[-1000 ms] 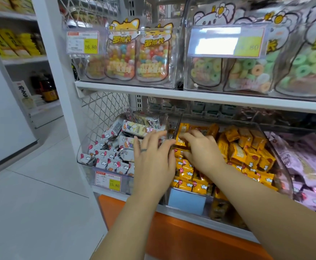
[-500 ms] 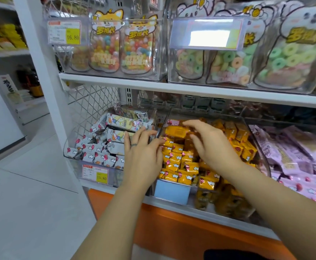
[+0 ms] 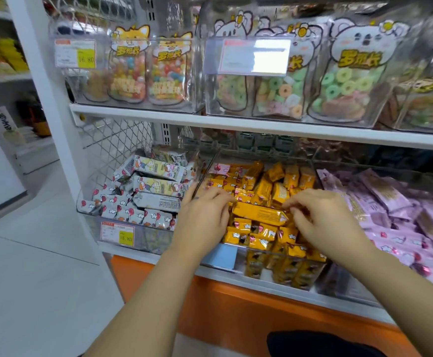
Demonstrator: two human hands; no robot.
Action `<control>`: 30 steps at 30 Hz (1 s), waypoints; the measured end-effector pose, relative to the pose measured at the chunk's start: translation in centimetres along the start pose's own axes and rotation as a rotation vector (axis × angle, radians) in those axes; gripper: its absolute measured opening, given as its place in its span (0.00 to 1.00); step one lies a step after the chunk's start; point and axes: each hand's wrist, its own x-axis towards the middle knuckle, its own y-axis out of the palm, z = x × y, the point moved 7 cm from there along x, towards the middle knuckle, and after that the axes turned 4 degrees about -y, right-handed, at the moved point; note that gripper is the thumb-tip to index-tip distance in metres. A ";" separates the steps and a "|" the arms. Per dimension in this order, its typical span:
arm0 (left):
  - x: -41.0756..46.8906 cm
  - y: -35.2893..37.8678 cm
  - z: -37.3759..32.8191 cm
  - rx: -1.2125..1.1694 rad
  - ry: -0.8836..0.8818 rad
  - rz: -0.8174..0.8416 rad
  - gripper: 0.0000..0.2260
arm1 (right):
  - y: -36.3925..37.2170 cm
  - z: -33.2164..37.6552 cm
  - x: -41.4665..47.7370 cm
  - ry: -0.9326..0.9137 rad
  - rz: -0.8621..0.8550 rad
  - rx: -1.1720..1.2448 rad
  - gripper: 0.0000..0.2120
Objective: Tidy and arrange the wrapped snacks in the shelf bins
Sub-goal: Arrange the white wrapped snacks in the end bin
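Note:
A long orange wrapped snack bar (image 3: 259, 215) lies crosswise on top of the pile in the middle clear bin (image 3: 282, 256). My left hand (image 3: 202, 217) pinches its left end and my right hand (image 3: 323, 217) pinches its right end with curled fingers. Under and behind the bar are several small orange wrapped snacks (image 3: 256, 235). The left bin (image 3: 135, 234) holds white wrapped snacks (image 3: 156, 186). The right bin holds pink wrapped snacks (image 3: 395, 217).
A white shelf board (image 3: 261, 124) runs close above the bins, carrying clear bins of bagged candy (image 3: 282, 91). A clear divider (image 3: 205, 171) separates the white and orange snacks. An orange base panel (image 3: 236, 302) sits below. White floor lies to the left.
Both hands came forward from the back of the middle bin. The long orange bar now sits near the front of the pile, held at both ends.

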 end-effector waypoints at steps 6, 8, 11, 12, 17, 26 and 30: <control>1.8 -1.5 2.5 0.002 -0.166 -0.079 0.09 | 1.9 3.9 4.9 0.006 0.046 0.042 0.09; 2.3 -1.9 3.1 0.059 -0.160 -0.113 0.08 | 3.8 4.9 7.0 0.026 0.063 0.036 0.11; 3.1 -2.1 4.3 0.165 -0.149 -0.152 0.08 | 6.9 5.1 10.0 0.075 0.097 -0.004 0.12; 3.3 -2.0 4.8 0.181 -0.160 -0.152 0.08 | 7.8 4.6 10.9 0.117 0.120 -0.022 0.12; 3.6 -0.9 7.1 0.128 -0.224 -0.096 0.07 | 11.7 1.9 15.8 0.252 0.214 -0.183 0.10; 3.6 -0.7 8.0 0.040 -0.212 -0.114 0.04 | 15.4 -0.5 18.5 0.319 0.210 -0.228 0.08; 3.6 -0.6 7.9 0.030 -0.215 -0.103 0.05 | 14.9 -0.4 18.1 0.331 0.140 -0.194 0.08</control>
